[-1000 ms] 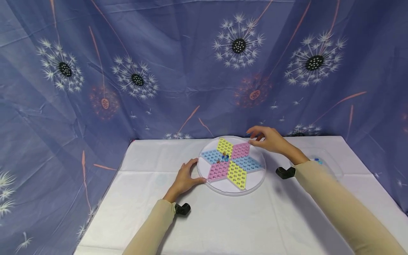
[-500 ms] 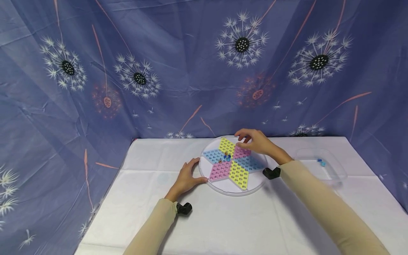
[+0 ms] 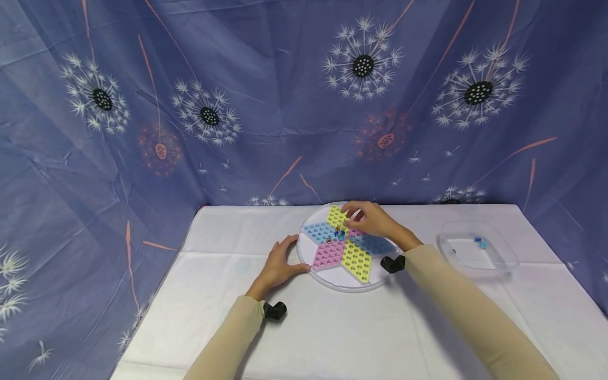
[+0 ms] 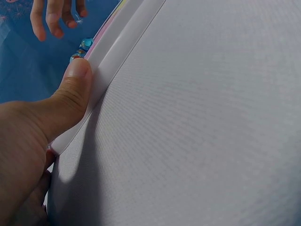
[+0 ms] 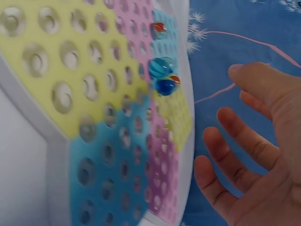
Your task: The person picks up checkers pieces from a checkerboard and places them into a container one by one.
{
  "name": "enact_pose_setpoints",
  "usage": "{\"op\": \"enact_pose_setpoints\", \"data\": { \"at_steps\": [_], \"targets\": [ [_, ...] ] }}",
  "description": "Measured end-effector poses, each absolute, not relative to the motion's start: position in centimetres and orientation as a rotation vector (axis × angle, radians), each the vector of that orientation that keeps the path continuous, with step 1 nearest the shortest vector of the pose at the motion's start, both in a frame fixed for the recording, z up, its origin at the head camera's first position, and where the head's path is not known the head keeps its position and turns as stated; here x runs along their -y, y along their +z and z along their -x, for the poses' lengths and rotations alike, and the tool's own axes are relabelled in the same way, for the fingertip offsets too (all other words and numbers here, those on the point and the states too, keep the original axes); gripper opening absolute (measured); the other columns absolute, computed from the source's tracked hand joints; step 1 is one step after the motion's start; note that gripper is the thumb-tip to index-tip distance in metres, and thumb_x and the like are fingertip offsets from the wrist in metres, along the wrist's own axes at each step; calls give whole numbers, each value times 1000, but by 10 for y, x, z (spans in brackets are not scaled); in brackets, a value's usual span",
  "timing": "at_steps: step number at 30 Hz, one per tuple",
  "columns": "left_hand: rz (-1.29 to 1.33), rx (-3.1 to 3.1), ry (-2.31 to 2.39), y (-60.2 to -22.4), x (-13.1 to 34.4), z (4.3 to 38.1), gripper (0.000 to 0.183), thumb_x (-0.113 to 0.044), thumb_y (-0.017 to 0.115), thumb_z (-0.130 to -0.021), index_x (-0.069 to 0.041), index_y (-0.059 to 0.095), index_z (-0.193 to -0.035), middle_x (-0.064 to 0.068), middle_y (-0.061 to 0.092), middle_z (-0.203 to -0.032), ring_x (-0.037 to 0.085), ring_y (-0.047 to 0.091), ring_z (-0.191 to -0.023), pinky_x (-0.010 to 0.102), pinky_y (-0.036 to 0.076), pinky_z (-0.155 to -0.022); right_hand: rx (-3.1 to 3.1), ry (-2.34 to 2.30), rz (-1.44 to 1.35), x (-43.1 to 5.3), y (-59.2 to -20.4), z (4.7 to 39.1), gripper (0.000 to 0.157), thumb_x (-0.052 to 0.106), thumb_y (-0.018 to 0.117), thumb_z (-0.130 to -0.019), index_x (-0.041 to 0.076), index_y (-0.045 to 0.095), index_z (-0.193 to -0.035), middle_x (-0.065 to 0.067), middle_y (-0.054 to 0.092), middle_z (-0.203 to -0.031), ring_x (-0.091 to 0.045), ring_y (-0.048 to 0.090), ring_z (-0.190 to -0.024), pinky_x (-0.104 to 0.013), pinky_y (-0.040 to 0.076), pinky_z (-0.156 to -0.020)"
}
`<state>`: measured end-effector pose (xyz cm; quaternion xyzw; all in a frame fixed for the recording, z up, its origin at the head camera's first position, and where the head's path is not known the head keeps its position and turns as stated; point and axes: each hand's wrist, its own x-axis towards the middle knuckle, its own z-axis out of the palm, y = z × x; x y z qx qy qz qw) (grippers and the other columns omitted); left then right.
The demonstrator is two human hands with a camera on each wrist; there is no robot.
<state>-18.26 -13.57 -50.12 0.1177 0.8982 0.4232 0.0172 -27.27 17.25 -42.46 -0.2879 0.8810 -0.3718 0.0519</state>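
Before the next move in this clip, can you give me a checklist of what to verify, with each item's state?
1. Left hand touching the board: ok.
2. Right hand empty: ok, nothing shows in its grasp in the right wrist view.
3. Marbles on the board properly seated in holes: cannot tell.
4. Whole board visible from the head view: not ok, the right hand covers part of it.
5. Box upright beside the board: ok, with more marbles inside.

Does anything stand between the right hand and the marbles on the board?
Nothing visible does: the right-wrist view shows only a gap between the right hand and the marbles near the middle of the board.
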Motion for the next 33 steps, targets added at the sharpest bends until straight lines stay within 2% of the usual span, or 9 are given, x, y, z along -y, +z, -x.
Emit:
{"op": "enact_pose_setpoints", "data": {
  "at_steps": [11, 17, 26, 33],
  "targets": [
    [-359, -2793, 1316, -501, 135, 183, 93, -31, 92, -78, -9, 44, -155, 18, 41, -160, 52, 23, -149, 61, 20, -124, -2701, -1012, 834, -168, -449, 274, 30, 17, 78, -93, 8, 73, -121, -7, 71, -106, -17, 62, -84, -36, 55, -78],
    [-357, -2793, 1318, -503, 135, 184, 94, -32, 92, -78, -10, 44, -155, 17, 41, -160, 52, 23, -150, 61, 21, -123, -2683, -993, 787, -164, -455, 275, 24, 12, 77, -92, 10, 75, -115, -4, 68, -100, -17, 55, -80, -34, 49, -76],
    [-359, -2796, 1327, -501, 135, 184, 93, -33, 91, -78, -10, 44, -155, 16, 41, -160, 52, 23, -149, 61, 21, -124, -2713, -975, 763, -162, -458, 275, 20, 10, 77, -91, 9, 76, -110, -4, 67, -104, -19, 55, -87, -34, 49, -78],
    [-347, -2797, 1327, -501, 134, 184, 93, -32, 92, -77, -10, 45, -154, 17, 41, -160, 53, 22, -150, 61, 19, -124, -2744, -964, 804, -162, -466, 278, 13, 12, 80, -89, 10, 78, -102, -5, 64, -100, -18, 55, -85, -33, 49, -76]
  ]
}}
